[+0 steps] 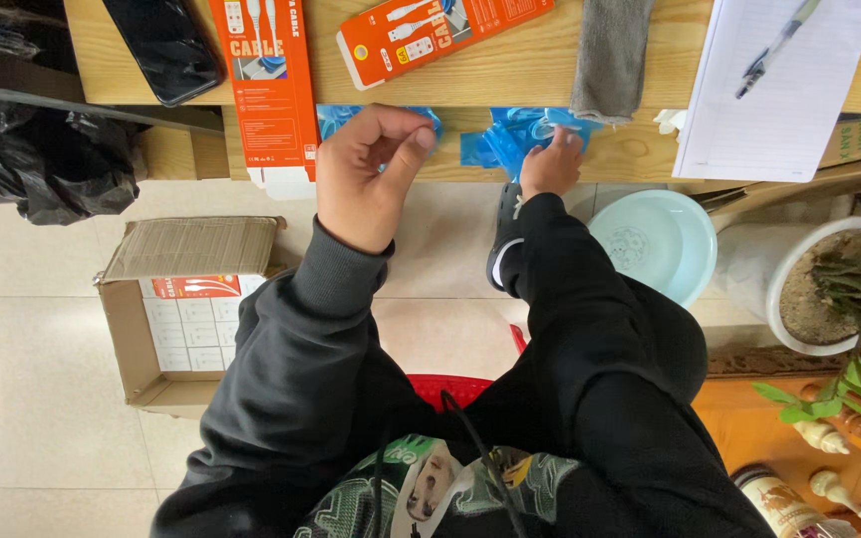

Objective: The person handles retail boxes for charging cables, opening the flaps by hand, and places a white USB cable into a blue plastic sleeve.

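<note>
A person seated at a wooden desk (510, 70) worked with both hands at its near edge, seen from a head-worn camera looking down. The left hand (366, 174) hovered with thumb and forefinger pinched together against a crumpled blue plastic wrapper (336, 118), though whether it actually gripped the film could not be told. The right hand (550, 164), in a dark sleeve with a watch at the wrist, pressed its fingers closed on a second blue plastic wrapper (515, 134), glossy and wrinkled, with a pale coiled shape just visible inside. Both wrappers lay on the desk's lower front ledge, near each other but apart.

Just left of the left hand stood a tall orange carton (266, 85), upright and narrow, with white lettering, a picture of a cable and a white bottom flap. A second orange carton (430, 35) lay flat and tilted above the hands, its white window showing plug ends. A black phone (166, 45) rested to the far left, a grey cloth (610, 55) hung over the edge beside the right hand, and a white notepad (779, 90) with a pen (774, 45) lay farther right.

On the tiled floor an open cardboard box (186, 319) held rows of small white packets and one orange one. A pale green bowl (655, 244) and a potted plant (839, 289) stood to the right.
</note>
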